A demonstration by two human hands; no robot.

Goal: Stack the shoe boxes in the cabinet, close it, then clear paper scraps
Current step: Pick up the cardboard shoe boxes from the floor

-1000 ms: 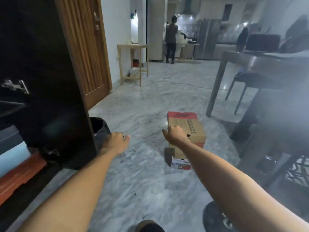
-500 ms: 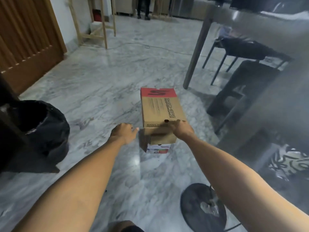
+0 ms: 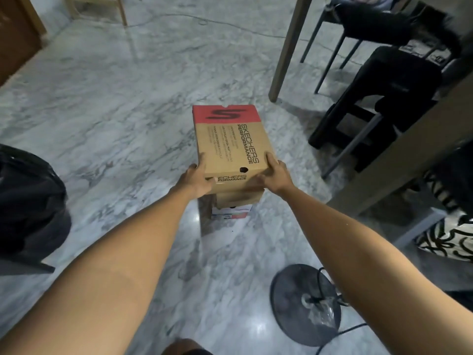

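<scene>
the top shoe box (image 3: pixel 229 142), brown cardboard with a red end and skechers performance print, is sitting on a stack of at least two more boxes (image 3: pixel 234 206) in the middle of the marble floor (image 3: pixel 115 98), and the person is now gripping it at its near end. the left hand (image 3: pixel 197 179) is clamping the near left corner, fingers wrapped on the side and thumb up on the lid, while the right hand (image 3: pixel 275 174) is doing the same on the near right corner. half a second ago only the right hand was touching and the left was closed just beside the box, so both hands are now on it, which probably means the lift is about to start. no cabinet is showing in this view, so the carry is still ahead. out at 9 o'clock a black bin bag (image 3: pixel 28 201) is sitting, at 5 o'clock there's a round fan base (image 3: pixel 304 303) with its cable, and from 1 to 3 o'clock a table leg (image 3: pixel 289 47) and dark chairs (image 3: pixel 384 80) are crowding in. can't see any paper scraps here.
</scene>
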